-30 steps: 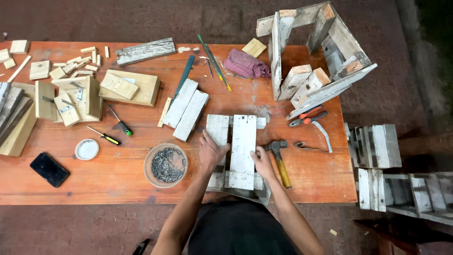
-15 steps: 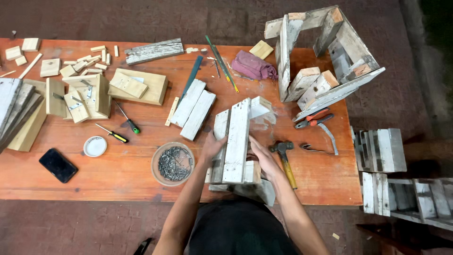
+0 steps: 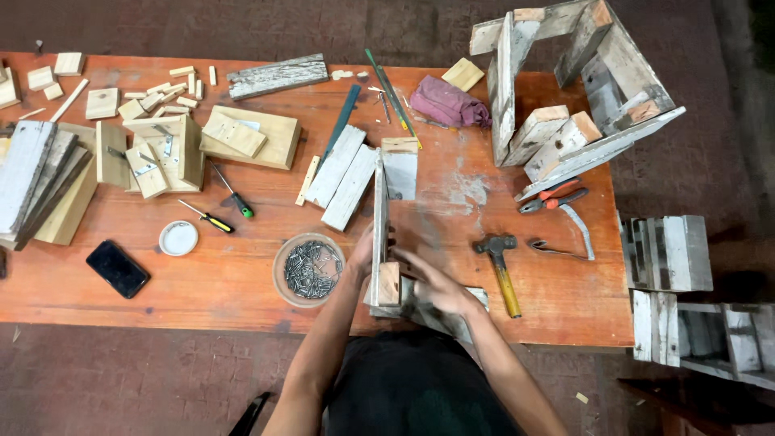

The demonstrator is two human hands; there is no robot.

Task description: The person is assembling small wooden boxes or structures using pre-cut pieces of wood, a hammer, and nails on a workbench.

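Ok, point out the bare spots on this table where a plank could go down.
Bare wood lies along the near edge between the black phone and the bowl of nails. Another patch sits between the upright wooden panel, the hammer and the maroon cloth. The table's left end is crowded with wood blocks and stacked planks.

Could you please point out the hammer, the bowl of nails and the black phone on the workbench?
hammer (image 3: 502, 266): head view, on the upper handle just below the dark metal head.
bowl of nails (image 3: 309, 269): head view, on the pile of nails inside the bowl.
black phone (image 3: 118, 269): head view, on the middle of its dark face.
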